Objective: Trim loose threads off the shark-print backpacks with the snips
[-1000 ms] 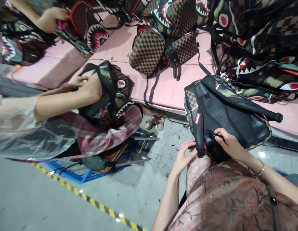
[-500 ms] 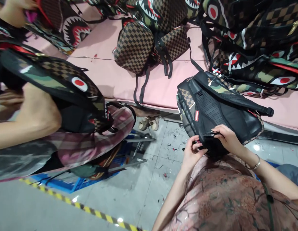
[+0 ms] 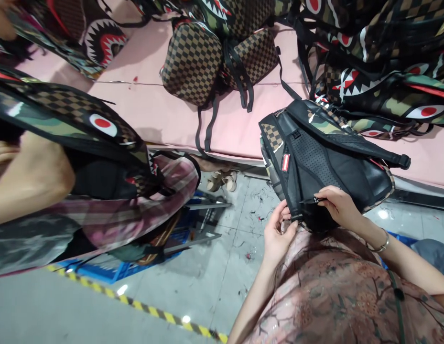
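Note:
A black backpack (image 3: 315,162) with checkered and camouflage parts lies back side up, between the pink table edge and my lap. A strap with a buckle end sticks out at its right. My left hand (image 3: 280,231) grips the lower left edge of the backpack, by the end of a strap, with thumb and fingers bent. In my right hand (image 3: 334,203) is a small dark pointed tool (image 3: 311,200), perhaps thread snips, held just above the lower part of the backpack. A red label (image 3: 285,162) shows on the left side of the backpack.
Checkered bags (image 3: 193,62) and a pile of shark-face backpacks (image 3: 383,91) lie on the pink table (image 3: 236,129). At the left, a co-worker's arm (image 3: 35,177) reaches into another backpack (image 3: 100,148). Blue crates and thread scraps are on the floor.
My left hand has shifted slightly left and down along the backpack's edge, and the strap end there now shows. The tool in my right hand points left. The co-worker's arm has moved left.

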Demonstrator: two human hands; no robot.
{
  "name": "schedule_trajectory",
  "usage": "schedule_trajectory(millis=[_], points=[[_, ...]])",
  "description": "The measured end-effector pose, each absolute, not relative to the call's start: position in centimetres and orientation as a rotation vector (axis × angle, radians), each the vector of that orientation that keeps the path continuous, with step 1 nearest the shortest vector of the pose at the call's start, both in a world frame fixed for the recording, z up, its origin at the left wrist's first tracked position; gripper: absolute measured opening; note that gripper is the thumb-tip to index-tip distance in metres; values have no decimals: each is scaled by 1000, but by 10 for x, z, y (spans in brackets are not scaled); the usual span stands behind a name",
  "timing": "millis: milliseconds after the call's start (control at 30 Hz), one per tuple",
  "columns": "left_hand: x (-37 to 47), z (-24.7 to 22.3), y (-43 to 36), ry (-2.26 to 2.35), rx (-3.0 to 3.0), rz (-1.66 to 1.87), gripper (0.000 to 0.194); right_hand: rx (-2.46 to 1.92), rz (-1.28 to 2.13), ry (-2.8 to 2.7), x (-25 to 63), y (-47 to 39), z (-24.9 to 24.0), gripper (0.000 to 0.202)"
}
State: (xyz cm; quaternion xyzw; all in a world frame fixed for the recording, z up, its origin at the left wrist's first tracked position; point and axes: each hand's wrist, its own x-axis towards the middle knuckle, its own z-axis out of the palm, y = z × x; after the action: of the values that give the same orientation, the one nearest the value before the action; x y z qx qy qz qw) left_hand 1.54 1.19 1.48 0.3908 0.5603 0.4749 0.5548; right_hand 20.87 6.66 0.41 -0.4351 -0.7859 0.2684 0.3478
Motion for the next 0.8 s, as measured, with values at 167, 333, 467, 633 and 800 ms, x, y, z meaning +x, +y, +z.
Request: schedule_trajectory(millis=[167, 333, 467, 633, 800], points=[[13, 28, 15, 1276, 886, 1169, 53, -1124, 555, -2115, 210, 63, 6, 15], [13, 30, 17, 1249, 889, 1171, 55, -1143, 498, -2192, 211, 59, 14, 17], [14, 31, 17, 1261, 922, 1157, 54, -1166, 469, -2258, 207, 58, 23, 19], [15, 32, 17, 1288, 940, 1145, 53, -1193, 409, -2335, 207, 56, 27, 19], [16, 32, 18, 1295, 916, 1136, 53, -1213, 444, -2355, 210, 55, 27, 20]])
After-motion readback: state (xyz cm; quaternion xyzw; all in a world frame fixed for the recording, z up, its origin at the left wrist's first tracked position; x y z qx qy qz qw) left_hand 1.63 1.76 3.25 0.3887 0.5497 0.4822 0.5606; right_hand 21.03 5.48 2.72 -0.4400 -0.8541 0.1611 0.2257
